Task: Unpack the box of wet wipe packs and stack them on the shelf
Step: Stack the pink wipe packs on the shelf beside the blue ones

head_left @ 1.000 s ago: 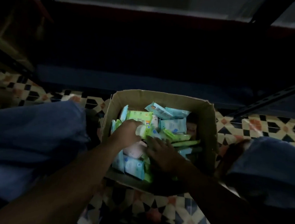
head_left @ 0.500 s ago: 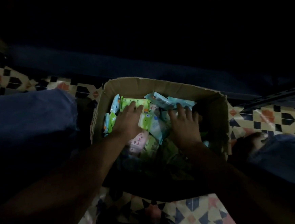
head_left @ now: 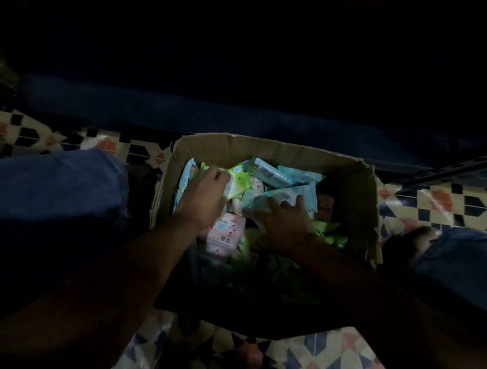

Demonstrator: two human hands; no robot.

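Open cardboard box (head_left: 271, 148) on patterned tile floor (head_left: 339, 363), holding loose wet wipe packs in green, pale blue and pink. Left hand (head_left: 203, 195) curls on a green pack (head_left: 238, 181); right hand (head_left: 284, 222) apparently grips a pale blue pack (head_left: 289, 193). Blue-trousered knees flank the box; dim lighting.

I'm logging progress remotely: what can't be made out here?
- Shelf: head view, lost in darkness above the box.
- Near part of the box: shadowed by both arms.
- Packs under the left hand and right hand: covered.
- Pack labels: too blurred.
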